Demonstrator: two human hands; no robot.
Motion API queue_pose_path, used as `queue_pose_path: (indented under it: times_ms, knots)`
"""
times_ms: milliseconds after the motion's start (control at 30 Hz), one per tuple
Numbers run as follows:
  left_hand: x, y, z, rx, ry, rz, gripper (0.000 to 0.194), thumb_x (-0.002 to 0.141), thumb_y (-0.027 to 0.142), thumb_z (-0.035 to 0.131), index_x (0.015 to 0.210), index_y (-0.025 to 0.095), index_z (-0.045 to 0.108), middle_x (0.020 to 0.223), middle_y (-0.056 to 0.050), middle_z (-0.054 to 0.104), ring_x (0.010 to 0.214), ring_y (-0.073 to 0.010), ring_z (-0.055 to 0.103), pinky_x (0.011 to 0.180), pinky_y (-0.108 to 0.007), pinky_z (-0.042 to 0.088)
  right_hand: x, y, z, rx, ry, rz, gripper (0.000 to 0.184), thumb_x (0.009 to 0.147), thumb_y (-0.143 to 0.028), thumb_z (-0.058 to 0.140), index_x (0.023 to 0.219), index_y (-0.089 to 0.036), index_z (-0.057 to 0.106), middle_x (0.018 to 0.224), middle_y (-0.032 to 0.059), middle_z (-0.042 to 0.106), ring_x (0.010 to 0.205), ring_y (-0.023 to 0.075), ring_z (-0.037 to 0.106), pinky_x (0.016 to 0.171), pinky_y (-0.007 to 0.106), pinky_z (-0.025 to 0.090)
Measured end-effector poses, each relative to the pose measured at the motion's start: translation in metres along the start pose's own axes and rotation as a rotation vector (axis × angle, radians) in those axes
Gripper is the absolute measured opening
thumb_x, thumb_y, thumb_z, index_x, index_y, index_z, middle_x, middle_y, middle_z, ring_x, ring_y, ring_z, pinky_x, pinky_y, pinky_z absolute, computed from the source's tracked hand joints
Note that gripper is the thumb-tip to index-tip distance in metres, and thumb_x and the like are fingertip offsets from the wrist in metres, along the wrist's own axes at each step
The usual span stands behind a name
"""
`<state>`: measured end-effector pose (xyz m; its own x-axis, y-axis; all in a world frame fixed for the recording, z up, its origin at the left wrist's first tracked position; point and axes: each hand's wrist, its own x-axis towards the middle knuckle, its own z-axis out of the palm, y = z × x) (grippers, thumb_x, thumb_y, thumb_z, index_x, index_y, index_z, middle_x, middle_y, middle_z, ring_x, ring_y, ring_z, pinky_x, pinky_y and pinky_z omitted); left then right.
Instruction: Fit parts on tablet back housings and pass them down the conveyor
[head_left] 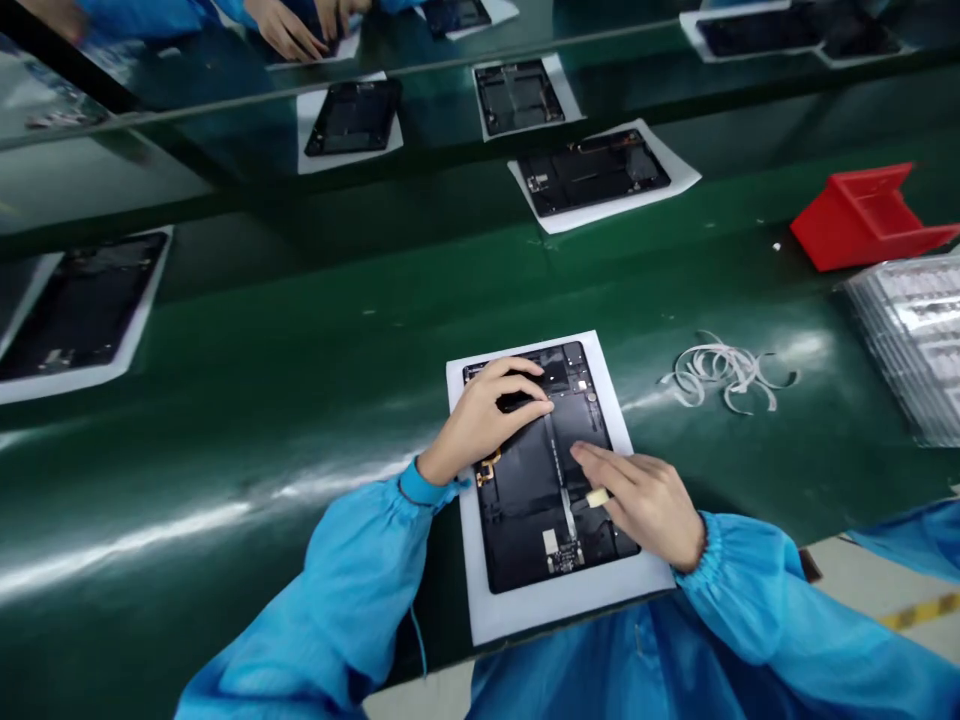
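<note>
An opened black tablet housing lies on a white sheet in front of me. A thin ribbon cable runs down its middle to a small circuit board at the near end. My left hand rests over the upper left part of the housing, fingers bent and apart, its thumb tip by the top of the cable. Over the right side, my right hand has its fingers stretched toward the cable, with a pale finger cot on one digit. Neither hand visibly grips anything.
Curled white strips lie to the right, near a red bin and stacked clear trays. Other tablet housings on sheets stand left and beyond. Across the bench are a co-worker's hands.
</note>
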<state>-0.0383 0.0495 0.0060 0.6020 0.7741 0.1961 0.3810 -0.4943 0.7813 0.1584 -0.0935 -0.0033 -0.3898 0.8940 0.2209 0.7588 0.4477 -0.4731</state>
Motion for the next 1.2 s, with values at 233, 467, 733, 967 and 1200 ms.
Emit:
queue_pose_path:
  times_ms: [233, 467, 733, 967, 1200]
  knots:
    - [-0.002, 0.0008, 0.0034, 0.092, -0.008, -0.016, 0.004, 0.082, 0.023, 0.07, 0.081, 0.018, 0.07, 0.112, -0.007, 0.064, 0.109, -0.0232, 0.058, 0.097, -0.042, 0.044, -0.0021, 0.0022, -0.0036, 0.031, -0.038, 0.023, 0.056, 0.08, 0.002, 0.035, 0.131, -0.012, 0.053, 0.132, 0.0092, 0.058, 0.098, 0.0188, 0.068, 0.082, 0.032, 0.056]
    - [-0.0013, 0.0012, 0.0059, 0.118, -0.003, -0.006, 0.003, 0.082, 0.022, 0.07, 0.082, 0.019, 0.071, 0.113, -0.007, 0.064, 0.109, -0.0238, 0.057, 0.096, -0.043, 0.043, -0.0018, 0.0022, -0.0026, 0.004, -0.016, 0.001, 0.056, 0.078, 0.004, 0.036, 0.13, -0.009, 0.053, 0.131, 0.0097, 0.059, 0.102, 0.0185, 0.067, 0.087, 0.032, 0.055]
    - [-0.0017, 0.0016, 0.0072, 0.138, 0.008, -0.005, 0.002, 0.082, 0.021, 0.07, 0.081, 0.02, 0.071, 0.113, -0.006, 0.064, 0.109, -0.0235, 0.058, 0.095, -0.043, 0.042, -0.0015, 0.0023, -0.0027, -0.003, -0.019, 0.002, 0.053, 0.08, 0.003, 0.038, 0.13, -0.009, 0.052, 0.132, 0.0086, 0.059, 0.104, 0.0177, 0.066, 0.088, 0.032, 0.054]
    - [-0.0017, 0.0022, 0.0063, 0.119, 0.012, 0.002, 0.002, 0.082, 0.018, 0.069, 0.08, 0.018, 0.071, 0.112, -0.006, 0.065, 0.108, -0.0234, 0.058, 0.095, -0.042, 0.044, -0.0009, 0.0025, -0.0028, -0.009, -0.012, 0.0, 0.053, 0.08, 0.003, 0.038, 0.129, -0.009, 0.053, 0.131, 0.0086, 0.06, 0.104, 0.0176, 0.066, 0.087, 0.032, 0.055]
    - [-0.0017, 0.0012, 0.007, 0.109, 0.016, 0.009, 0.002, 0.081, 0.018, 0.069, 0.08, 0.019, 0.07, 0.112, -0.006, 0.065, 0.108, -0.0231, 0.058, 0.094, -0.043, 0.045, -0.0033, 0.0038, -0.0009, -0.01, -0.031, 0.007, 0.055, 0.079, 0.003, 0.037, 0.13, -0.009, 0.052, 0.132, 0.0096, 0.059, 0.106, 0.0173, 0.065, 0.087, 0.032, 0.055]
